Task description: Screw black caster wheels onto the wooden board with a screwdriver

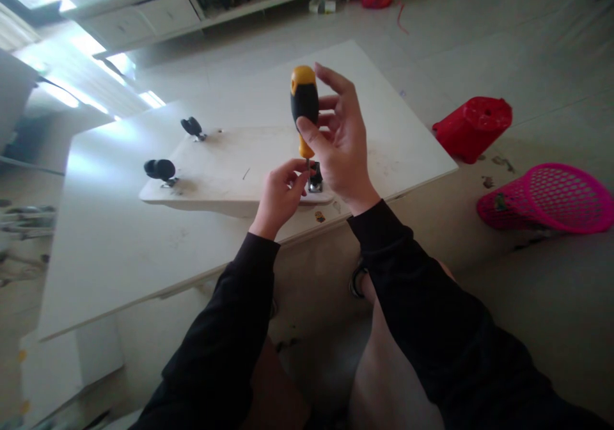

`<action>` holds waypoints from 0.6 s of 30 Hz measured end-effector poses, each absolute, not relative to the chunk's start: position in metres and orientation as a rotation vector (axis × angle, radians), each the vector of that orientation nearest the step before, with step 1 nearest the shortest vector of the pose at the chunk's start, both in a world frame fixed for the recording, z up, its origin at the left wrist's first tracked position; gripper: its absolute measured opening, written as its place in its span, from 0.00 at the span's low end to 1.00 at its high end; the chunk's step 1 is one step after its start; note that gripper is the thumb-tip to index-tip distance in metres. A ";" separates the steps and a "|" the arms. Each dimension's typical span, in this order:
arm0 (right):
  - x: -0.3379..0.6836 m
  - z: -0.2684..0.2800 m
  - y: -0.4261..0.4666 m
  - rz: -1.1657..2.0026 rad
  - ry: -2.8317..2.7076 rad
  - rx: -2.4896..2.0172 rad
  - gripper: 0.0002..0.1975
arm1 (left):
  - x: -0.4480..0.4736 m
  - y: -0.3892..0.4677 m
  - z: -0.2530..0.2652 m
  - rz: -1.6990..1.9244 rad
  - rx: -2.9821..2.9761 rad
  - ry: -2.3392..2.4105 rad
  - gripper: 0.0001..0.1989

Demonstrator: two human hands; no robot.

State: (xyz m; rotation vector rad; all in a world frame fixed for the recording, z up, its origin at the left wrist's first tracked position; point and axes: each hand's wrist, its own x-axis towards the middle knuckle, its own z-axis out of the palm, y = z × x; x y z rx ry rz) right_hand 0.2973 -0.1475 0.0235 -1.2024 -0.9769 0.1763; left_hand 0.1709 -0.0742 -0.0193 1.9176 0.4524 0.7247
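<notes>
Yellow-and-black-handled screwdriver (305, 100): gripped by fingers of right hand (344, 142), above near right corner of flat white board (225, 171). Left hand (282, 194): fingers curled by shaft, hold unclear. Black-and-metal caster (315, 177): same corner. Risk: left fingers may be jabbed if handle is tilted.

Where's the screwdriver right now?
Head view, just above centre: the screwdriver stands roughly upright in the right hand, its shaft beside the left hand.
</notes>
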 end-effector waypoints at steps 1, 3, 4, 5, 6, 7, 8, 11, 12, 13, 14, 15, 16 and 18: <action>0.297 0.024 -0.147 0.156 -0.949 -1.199 0.27 | 0.171 -0.075 -0.019 0.726 1.903 0.450 0.05; 0.295 0.024 -0.146 0.134 -0.887 -1.178 0.26 | 0.171 -0.075 -0.019 0.733 1.879 0.443 0.05; 0.294 0.025 -0.146 0.143 -0.866 -1.171 0.25 | 0.171 -0.075 -0.019 0.734 1.871 0.439 0.04; 0.294 0.025 -0.145 0.167 -0.855 -1.171 0.25 | 0.172 -0.075 -0.018 0.732 1.866 0.434 0.03; 0.294 0.024 -0.144 0.198 -0.852 -1.178 0.25 | 0.172 -0.075 -0.018 0.731 1.861 0.429 0.02; 0.295 0.024 -0.143 0.230 -0.849 -1.188 0.27 | 0.173 -0.075 -0.017 0.727 1.857 0.426 0.02; 0.296 0.023 -0.142 0.269 -0.853 -1.202 0.30 | 0.173 -0.075 -0.017 0.717 1.857 0.427 0.02; 0.300 0.020 -0.139 0.357 -0.866 -1.236 0.39 | 0.173 -0.076 -0.017 0.674 1.858 0.456 0.02; 0.300 0.019 -0.139 0.377 -0.870 -1.251 0.40 | 0.173 -0.076 -0.017 0.662 1.856 0.463 0.03; 0.301 0.020 -0.139 0.392 -0.874 -1.262 0.41 | 0.172 -0.076 -0.017 0.656 1.852 0.467 0.04; 0.301 0.020 -0.140 0.396 -0.874 -1.269 0.41 | 0.171 -0.077 -0.017 0.654 1.848 0.467 0.05; 0.300 0.021 -0.141 0.392 -0.872 -1.273 0.41 | 0.171 -0.077 -0.018 0.657 1.847 0.467 0.05; 0.300 0.023 -0.142 0.383 -0.869 -1.276 0.41 | 0.171 -0.077 -0.018 0.664 1.850 0.469 0.05; 0.298 0.025 -0.143 0.356 -0.863 -1.285 0.41 | 0.171 -0.077 -0.019 0.688 1.872 0.480 0.04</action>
